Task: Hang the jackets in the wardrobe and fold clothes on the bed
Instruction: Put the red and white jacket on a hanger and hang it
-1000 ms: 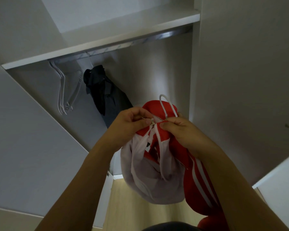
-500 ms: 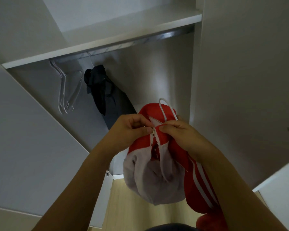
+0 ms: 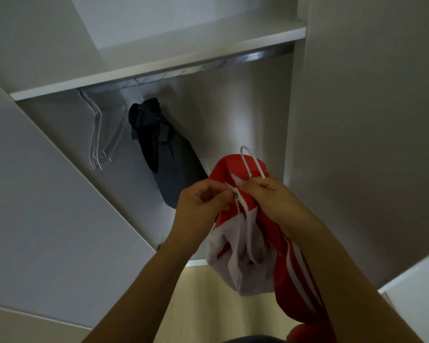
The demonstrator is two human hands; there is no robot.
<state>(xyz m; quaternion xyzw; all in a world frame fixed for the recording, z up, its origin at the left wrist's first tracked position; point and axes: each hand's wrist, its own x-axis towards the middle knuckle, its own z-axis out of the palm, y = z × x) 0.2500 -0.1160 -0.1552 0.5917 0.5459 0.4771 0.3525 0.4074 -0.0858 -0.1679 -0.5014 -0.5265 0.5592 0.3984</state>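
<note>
A red jacket with white stripes and a pale lining hangs on a white hanger in front of the open wardrobe. My left hand pinches the zipper at the collar from the left. My right hand grips the collar and the hanger neck from the right. The zipper is closed near the top and the front gapes open below. A dark jacket hangs on the metal rail inside the wardrobe.
Several bare white hangers hang at the rail's left end. A white shelf runs above the rail. Wardrobe door panels stand at left and right. Pale wooden floor shows below.
Both hands and the red jacket have shifted slightly right and down in view. The zipper has closed further up toward the collar.
</note>
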